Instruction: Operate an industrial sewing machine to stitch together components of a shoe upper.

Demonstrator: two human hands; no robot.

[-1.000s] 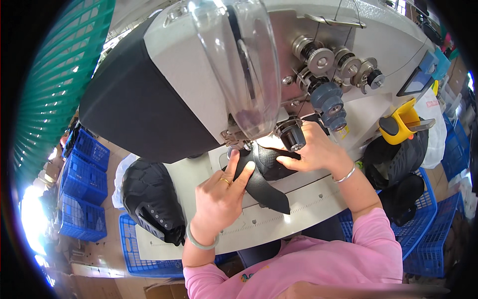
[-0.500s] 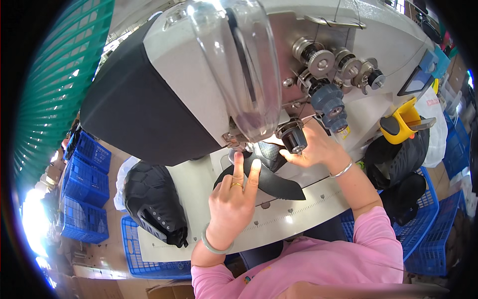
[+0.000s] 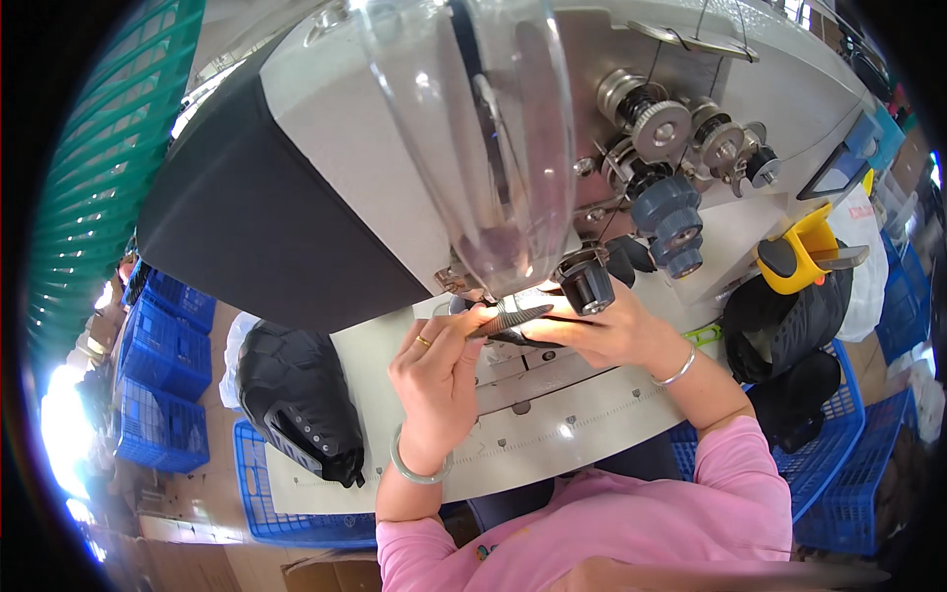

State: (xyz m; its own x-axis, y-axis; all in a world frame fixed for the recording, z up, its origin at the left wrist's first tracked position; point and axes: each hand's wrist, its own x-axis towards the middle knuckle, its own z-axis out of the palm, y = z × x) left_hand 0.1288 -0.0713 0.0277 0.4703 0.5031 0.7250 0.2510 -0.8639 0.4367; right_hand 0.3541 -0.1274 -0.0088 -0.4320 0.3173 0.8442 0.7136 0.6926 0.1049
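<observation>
Under the head of a sewing machine (image 3: 345, 148), both my hands hold a black textured shoe upper (image 3: 513, 316). My left hand (image 3: 434, 380) pinches its left edge between thumb and fingers, close by the needle area. On the other side, my right hand (image 3: 612, 331) grips the upper, its fingers stretched toward the left fingertips; the machine's black knob partly covers this hand. The upper is lifted and folded above the pale machine bed (image 3: 552, 419). Most of it is hidden by my fingers and the machine head.
A black shoe upper (image 3: 296, 395) lies at the bed's left end. More black uppers (image 3: 789, 316) are piled at the right, near a yellow holder (image 3: 809, 247). Blue crates (image 3: 163, 424) stand on the left, with a blue basket (image 3: 261, 493) below the bed. A green fan guard (image 3: 109, 168) is far left.
My left hand went from two fingers laid flat on the upper to pinching its edge. The upper's long tail has been lifted off the bed and folded up. My right hand came slightly lower.
</observation>
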